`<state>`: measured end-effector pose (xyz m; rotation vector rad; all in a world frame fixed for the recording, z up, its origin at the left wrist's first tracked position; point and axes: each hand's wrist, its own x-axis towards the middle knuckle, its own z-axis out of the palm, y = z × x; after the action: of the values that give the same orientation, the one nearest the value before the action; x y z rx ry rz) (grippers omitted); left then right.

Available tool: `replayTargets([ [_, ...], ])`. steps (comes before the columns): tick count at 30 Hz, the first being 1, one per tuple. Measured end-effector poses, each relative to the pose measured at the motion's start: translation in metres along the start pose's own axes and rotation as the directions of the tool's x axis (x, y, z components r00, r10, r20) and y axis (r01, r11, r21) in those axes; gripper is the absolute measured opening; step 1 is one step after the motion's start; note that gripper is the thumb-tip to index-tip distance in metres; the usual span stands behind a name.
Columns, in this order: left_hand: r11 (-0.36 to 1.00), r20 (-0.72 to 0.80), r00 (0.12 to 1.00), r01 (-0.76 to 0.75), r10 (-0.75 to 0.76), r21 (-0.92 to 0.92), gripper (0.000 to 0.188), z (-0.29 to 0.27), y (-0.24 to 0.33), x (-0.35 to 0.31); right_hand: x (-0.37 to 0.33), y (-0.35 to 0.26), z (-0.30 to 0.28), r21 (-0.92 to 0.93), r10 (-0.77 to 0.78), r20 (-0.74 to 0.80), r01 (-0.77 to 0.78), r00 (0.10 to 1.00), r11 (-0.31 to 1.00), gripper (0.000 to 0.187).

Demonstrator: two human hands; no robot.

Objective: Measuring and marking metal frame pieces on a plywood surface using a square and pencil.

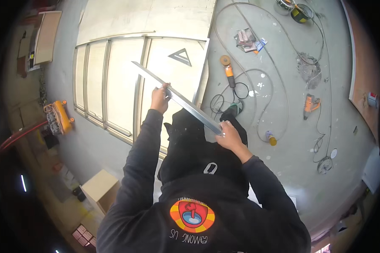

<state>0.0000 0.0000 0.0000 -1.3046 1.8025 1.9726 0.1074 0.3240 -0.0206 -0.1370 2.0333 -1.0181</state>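
A long, straight metal profile (185,103) slants across in front of me, its far left end above a panel. My left hand (160,98) grips it near the middle, fingers closed round its edge. At its near right end my right hand (229,135) is closed on it too. Below lies a pale board panel (122,84) with a frame of metal strips (105,80) across it. A dark triangular set square (181,57) rests on the panel's far right part.
Right of the panel, an orange angle grinder (228,71) lies on the grey floor with its cord looped. Farther right are an orange drill (310,106), hoses, sanding sheets (245,40) and buckets (301,14). An orange compressor (59,118) stands left, a wooden box (99,187) near left.
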Motion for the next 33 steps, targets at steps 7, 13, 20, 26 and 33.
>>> replayTargets([
  [7, 0.99, 0.055, 0.994, 0.087, -0.094, 0.112, 0.027, 0.026, 0.009, 0.089, 0.066, 0.004, 0.02, -0.012, -0.063, -0.151, 0.062, 0.987, 0.998, 0.054],
  [13, 0.965, 0.211, 0.958, 0.146, -0.193, 0.219, 0.041, 0.02, -0.014, 0.233, 0.158, 0.011, 0.059, 0.026, -0.011, -0.23, 0.017, 0.973, 1.0, 0.056],
  [20, 0.927, 0.408, 0.863, 0.159, -0.298, 0.341, 0.043, 0.036, -0.043, 0.366, 0.282, 0.028, 0.098, 0.144, 0.203, -0.205, -0.176, 0.958, 0.974, 0.057],
  [26, 0.836, 0.47, 0.803, 0.061, -0.366, 0.545, 0.051, 0.058, -0.075, 0.447, 0.379, 0.105, 0.142, 0.079, 0.1, -0.273, -0.081, 0.957, 0.994, 0.06],
  [33, 0.843, 0.512, 0.828, -0.097, -0.226, 0.528, 0.052, 0.045, -0.12, 0.516, 0.447, 0.149, 0.149, 0.05, -0.061, -0.193, 0.072, 0.979, 0.996, 0.074],
])
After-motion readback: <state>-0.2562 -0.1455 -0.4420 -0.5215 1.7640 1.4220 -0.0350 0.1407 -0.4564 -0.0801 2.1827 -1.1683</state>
